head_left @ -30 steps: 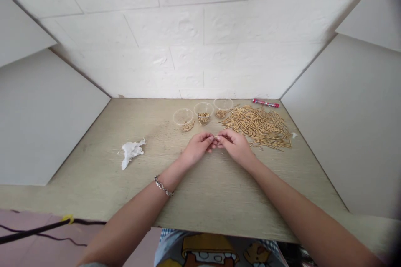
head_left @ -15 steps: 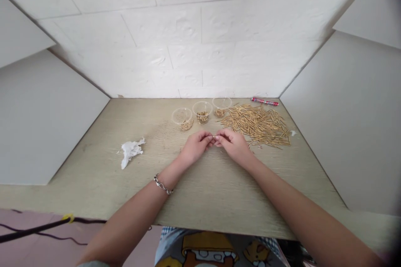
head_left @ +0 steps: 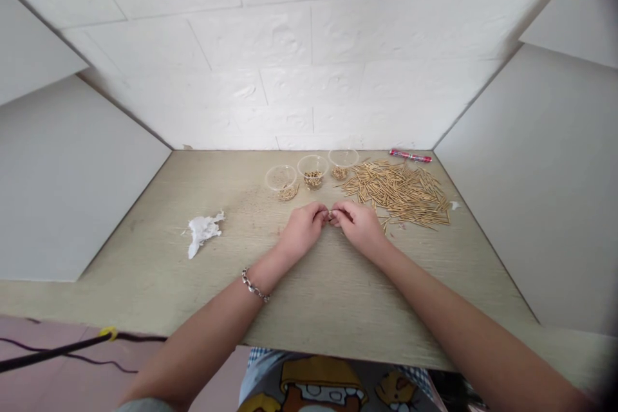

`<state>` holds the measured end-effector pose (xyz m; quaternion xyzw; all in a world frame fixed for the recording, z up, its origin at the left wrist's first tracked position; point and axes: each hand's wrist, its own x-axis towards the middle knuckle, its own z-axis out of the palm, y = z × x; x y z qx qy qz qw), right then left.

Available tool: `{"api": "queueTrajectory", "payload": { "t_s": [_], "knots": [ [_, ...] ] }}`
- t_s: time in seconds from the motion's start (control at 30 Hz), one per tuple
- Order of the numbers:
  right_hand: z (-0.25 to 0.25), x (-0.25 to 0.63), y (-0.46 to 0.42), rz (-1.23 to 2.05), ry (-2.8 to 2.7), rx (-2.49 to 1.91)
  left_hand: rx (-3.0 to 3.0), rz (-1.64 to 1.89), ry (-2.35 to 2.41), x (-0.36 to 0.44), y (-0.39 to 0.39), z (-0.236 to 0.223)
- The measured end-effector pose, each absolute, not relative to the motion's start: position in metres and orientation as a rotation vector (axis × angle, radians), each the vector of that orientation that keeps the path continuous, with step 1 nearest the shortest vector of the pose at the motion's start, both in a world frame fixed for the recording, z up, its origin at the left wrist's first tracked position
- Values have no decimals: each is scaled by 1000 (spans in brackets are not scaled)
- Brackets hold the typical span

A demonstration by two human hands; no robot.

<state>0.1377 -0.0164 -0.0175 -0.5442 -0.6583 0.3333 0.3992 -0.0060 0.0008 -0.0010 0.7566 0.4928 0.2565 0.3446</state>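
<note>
Above the middle of the table, my left hand and my right hand meet fingertip to fingertip. Both are closed in a pinch on one small gold-coloured metal piece, mostly hidden by the fingers. Just beyond them stand three clear plastic cups. The left cup has small gold pins at its base, the middle cup holds short gold pieces, and the right cup holds some small gold bits. To the right of my right hand spreads a large pile of thin gold metal pins.
A crumpled white tissue lies on the left of the table. Behind the pile is a red tube-shaped packet. White panels flank both sides, and a brick-patterned wall closes off the back. A black cable crosses below the front edge.
My fingers have shifted slightly around the small gold piece, the left thumb tucking in. The whole view has moved a little; cups, pile and tissue stay where they were.
</note>
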Motion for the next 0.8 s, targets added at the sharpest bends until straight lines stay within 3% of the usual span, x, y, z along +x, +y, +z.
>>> {"api": "queueTrajectory", "payload": {
  "t_s": [0.43, 0.8],
  "knots": [
    [-21, 131, -20, 752, -1568, -1412, 1540, 785, 1197, 0, 6, -11],
    [-16, 133, -20, 721, -1570, -1392, 1566, 755, 1165, -1, 7, -3]
  ]
}}
